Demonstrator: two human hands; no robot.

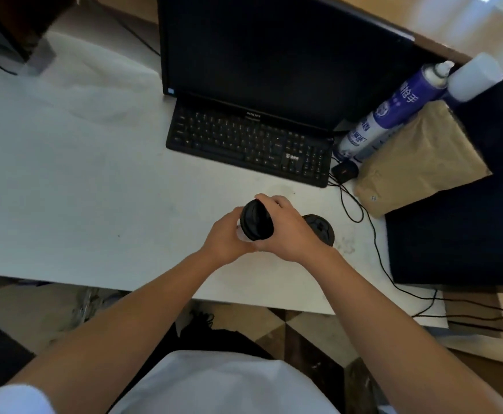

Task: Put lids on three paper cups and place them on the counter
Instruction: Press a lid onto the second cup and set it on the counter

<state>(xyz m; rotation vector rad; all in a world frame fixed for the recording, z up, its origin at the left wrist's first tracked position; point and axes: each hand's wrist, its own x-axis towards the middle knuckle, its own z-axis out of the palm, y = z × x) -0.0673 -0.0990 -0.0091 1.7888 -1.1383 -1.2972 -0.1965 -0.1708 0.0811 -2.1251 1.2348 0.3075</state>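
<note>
Left hand: our fingers wrap the cup.
Right hand: our fingers grip the lid; we should press evenly round its rim.

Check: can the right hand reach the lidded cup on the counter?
Likely yes: the cup stands right beside the right hand, nothing between, though its grip is on the held lid.

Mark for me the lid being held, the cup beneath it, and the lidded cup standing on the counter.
held lid (257, 222): head view, middle of its black top.
held cup (242, 234): head view, white wall showing below the lid.
standing cup (319, 228): head view, centre of its black lid.
</note>
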